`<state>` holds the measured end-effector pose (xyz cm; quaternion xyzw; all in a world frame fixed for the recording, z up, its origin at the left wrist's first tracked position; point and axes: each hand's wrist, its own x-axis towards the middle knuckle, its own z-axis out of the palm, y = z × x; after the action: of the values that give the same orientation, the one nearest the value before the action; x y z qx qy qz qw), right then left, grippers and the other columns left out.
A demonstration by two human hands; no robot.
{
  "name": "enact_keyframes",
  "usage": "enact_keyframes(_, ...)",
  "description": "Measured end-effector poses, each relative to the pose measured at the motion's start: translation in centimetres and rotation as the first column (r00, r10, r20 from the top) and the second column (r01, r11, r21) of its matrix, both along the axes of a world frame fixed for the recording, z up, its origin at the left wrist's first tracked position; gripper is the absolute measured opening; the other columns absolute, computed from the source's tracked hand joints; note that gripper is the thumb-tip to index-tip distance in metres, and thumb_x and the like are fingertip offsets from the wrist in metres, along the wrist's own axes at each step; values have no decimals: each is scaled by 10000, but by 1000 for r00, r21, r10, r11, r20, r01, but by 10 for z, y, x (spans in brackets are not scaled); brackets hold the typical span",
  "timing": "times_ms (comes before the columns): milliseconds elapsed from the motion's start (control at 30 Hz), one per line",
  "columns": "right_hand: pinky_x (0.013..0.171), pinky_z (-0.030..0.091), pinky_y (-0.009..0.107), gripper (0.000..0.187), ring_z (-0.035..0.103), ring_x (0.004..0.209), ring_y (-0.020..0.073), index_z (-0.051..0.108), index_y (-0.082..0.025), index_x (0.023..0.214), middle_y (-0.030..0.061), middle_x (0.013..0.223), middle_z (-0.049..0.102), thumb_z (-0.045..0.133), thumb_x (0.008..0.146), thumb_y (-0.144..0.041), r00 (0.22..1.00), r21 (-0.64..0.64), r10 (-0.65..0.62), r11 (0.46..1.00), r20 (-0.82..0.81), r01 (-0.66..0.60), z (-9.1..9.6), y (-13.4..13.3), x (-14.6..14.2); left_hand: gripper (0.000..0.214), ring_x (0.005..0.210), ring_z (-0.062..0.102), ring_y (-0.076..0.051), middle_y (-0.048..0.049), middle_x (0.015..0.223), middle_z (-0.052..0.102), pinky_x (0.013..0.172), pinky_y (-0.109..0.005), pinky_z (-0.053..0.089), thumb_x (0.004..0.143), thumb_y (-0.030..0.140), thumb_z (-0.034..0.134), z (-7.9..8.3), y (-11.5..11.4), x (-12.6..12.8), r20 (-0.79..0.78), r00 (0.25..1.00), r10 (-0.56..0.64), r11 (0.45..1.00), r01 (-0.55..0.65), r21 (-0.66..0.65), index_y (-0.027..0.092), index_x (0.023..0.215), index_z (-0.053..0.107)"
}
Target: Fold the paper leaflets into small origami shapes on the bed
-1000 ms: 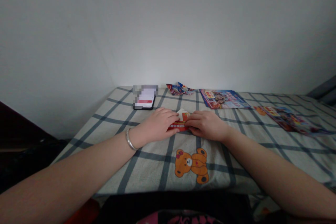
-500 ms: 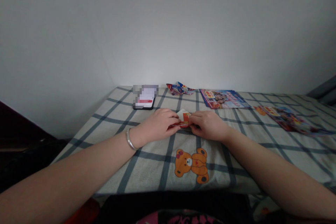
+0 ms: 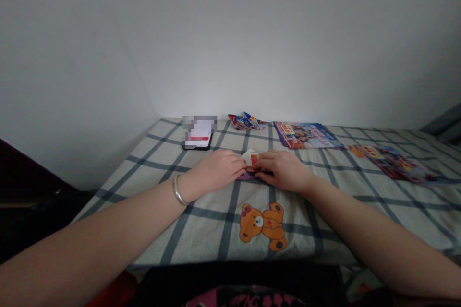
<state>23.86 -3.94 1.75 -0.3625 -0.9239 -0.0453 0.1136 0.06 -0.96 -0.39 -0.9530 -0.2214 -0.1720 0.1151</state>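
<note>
Head cam: folded paper [image 3: 248, 158] on a checked tablecloth [image 3: 201, 240], held from both ends.
Left hand [image 3: 221, 167] and right hand [image 3: 282, 167] each pinch a side, fingers curled, probably so it can't slip or spring open. It sits right between them, touching both. Phone [image 3: 200, 132] lies screen-up past the left hand, likely for easy glancing; flyer stack [image 3: 309, 135] sits beyond the right, probably just out of the way.

Folded paper [image 3: 250, 159] with a white peak, orange patch and purple edge lies on checked cloth [image 3: 207, 232].
</note>
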Motion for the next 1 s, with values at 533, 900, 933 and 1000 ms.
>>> enact_keyframes(533,707,428,272,191,648,843,188,702,-221,955,34,929,730,589,920,-371,936,-127,-320,945,-148,303,-10,17,-4,220,964,634,-211,-69,1054,674,870,-346,504,943,247,561,3,3,6,131,970,204,964,-176,-197,164,1144,593)
enact_keyframes(900,683,419,282,199,661,840,206,692,-224,961,43,911,733,592,919,-391,935,-83,-342,938,-89,335,-13,23,-5,363,1045,598,-211,-80,1138,653,930,-374,490,931,212,552,-3,12,7,151,975,160,960,-119,-252,189,1293,542)
enact_keyframes(933,690,422,283,194,659,844,207,688,-221,961,45,913,731,594,918,-385,939,-74,-332,942,-91,326,-13,23,-5,390,1054,594,-212,-84,1148,648,934,-379,493,928,213,558,-4,13,6,171,971,167,956,-117,-269,187,1315,525)
enact_keyframes(1000,718,429,289,184,650,871,211,681,-207,955,55,921,721,595,919,-365,948,-43,-302,953,-97,299,-14,22,-5,405,1080,584,-214,-92,1168,636,948,-386,495,923,226,569,-6,15,6,216,960,177,950,-109,-294,177,1322,515)
